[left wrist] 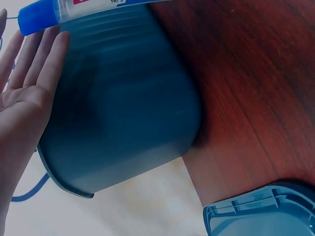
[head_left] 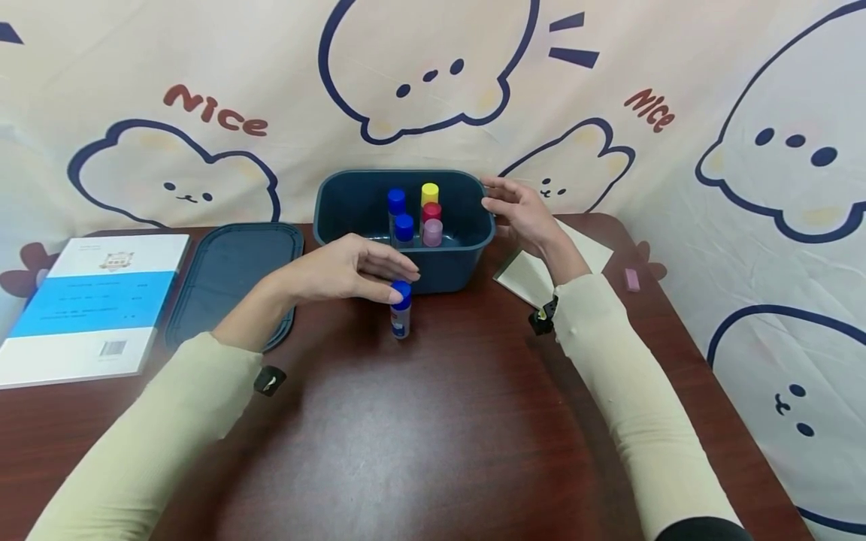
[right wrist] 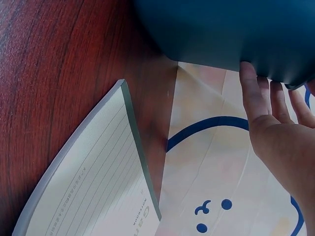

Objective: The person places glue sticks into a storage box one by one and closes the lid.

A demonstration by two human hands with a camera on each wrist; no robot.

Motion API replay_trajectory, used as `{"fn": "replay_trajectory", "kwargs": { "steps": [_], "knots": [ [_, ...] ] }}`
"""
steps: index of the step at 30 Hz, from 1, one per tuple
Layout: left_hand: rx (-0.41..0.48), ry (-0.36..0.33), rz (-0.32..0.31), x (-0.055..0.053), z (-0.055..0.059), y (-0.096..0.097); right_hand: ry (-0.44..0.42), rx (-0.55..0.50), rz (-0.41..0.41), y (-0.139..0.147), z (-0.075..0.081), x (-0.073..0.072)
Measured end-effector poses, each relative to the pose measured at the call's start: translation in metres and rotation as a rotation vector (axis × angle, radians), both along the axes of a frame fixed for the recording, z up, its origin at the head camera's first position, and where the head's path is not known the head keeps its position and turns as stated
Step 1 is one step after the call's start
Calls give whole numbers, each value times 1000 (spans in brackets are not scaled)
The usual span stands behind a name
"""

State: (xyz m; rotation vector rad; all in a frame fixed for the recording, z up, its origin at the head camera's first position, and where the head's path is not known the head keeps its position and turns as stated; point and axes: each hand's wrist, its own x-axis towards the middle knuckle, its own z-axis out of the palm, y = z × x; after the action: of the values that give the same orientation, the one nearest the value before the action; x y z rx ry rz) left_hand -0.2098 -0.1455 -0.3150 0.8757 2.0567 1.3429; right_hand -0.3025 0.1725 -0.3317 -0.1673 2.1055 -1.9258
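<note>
A dark blue-green plastic bin [head_left: 440, 270] stands at the back of the table. Inside it are several upright glue sticks with blue caps [head_left: 396, 200], a yellow cap [head_left: 429, 193], a red cap [head_left: 431, 211] and a pink cap [head_left: 432, 231]. In front of the bin, another blue-capped glue stick [head_left: 401, 319] stands upright. My left hand [head_left: 338, 269] is at its cap, thumb against the side and fingers fairly straight, as the left wrist view [left wrist: 29, 83] also shows. With extended fingers my right hand [head_left: 524, 214] touches the bin's right end near the rim.
Left of the bin lie a blue-green lid [head_left: 233, 278] and a white and blue book [head_left: 88, 300]. A notebook [right wrist: 98, 182] is under my right wrist, with a small pink block [head_left: 632, 279] farther right. Printed cloth [head_left: 291, 173] hangs behind the table.
</note>
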Motion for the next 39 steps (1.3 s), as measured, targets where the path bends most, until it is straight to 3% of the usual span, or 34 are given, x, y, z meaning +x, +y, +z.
{"fn": "replay_trajectory", "kwargs": {
  "steps": [8,18,30,39],
  "knots": [
    [-43,-22,33,3,-4,1,-7,-5,-4,0,0,1],
    [-67,13,57,4,-10,1,-3,-5,-6,-1,0,1],
    [-66,-5,85,5,-11,1,0,-5,-9,-1,0,0],
    [-65,57,131,6,-11,-2,-4,-2,-10,-1,1,1]
  ]
}}
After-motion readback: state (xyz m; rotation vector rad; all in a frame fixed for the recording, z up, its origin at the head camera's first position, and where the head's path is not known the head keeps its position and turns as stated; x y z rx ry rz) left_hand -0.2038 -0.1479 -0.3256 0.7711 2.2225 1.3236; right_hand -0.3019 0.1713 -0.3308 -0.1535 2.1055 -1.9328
